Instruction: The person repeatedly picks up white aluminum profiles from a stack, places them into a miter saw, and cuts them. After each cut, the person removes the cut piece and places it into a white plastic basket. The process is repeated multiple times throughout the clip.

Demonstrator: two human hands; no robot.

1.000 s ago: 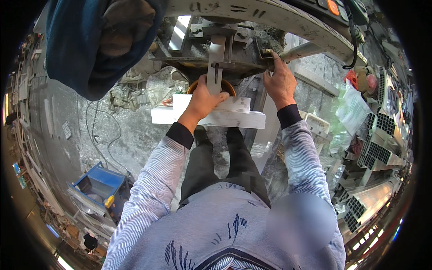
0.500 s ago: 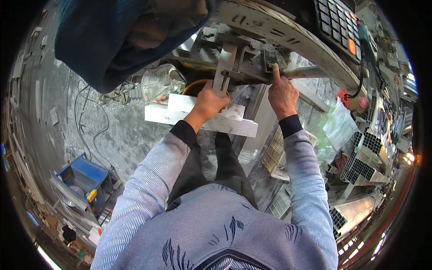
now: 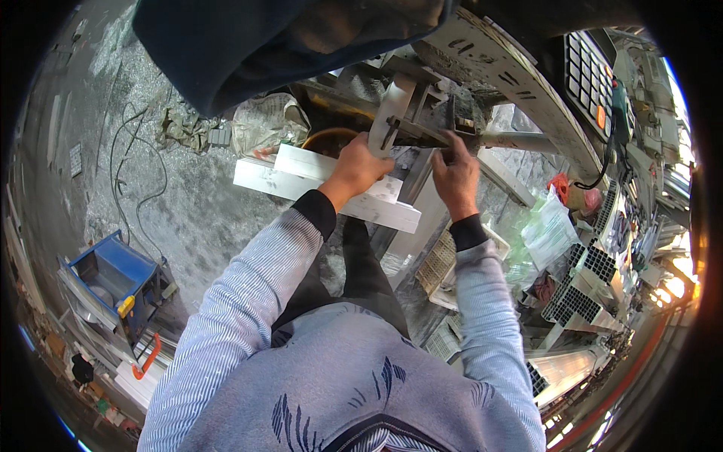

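Left grip point(image 3: 358, 172) lies over the lower end of a flat metal bar point(image 3: 398, 94), its thumb stretched toward the bar and its knuckles bent; the fingers are mostly hidden, so whether they are clenched on the bar or only pressing cannot be told. Right grip point(image 3: 457, 177) hangs near a small dark bracket point(image 3: 465, 126), thumb and forefinger apart, with nothing visible between them; contact with the bracket cannot be made out.

Judged from how things lie, the work seems to be under way: the bar is set in the machine frame, slanting down toward the left wrist, and the left grip has not come away from it. Nothing visible shows a finished result, and how much is left cannot be read from the view.

The bar is pale and flat, with a dark slot and a fitting near its lower part. Just below it, partly under the left grip, are a shorter white piece point(image 3: 301, 160) and a longer white piece point(image 3: 275, 181), side by side, straight-edged and lightly smudged with grey. Both slant down to the right. Behind them shows the orange-brown rim of a round container point(image 3: 309, 138).
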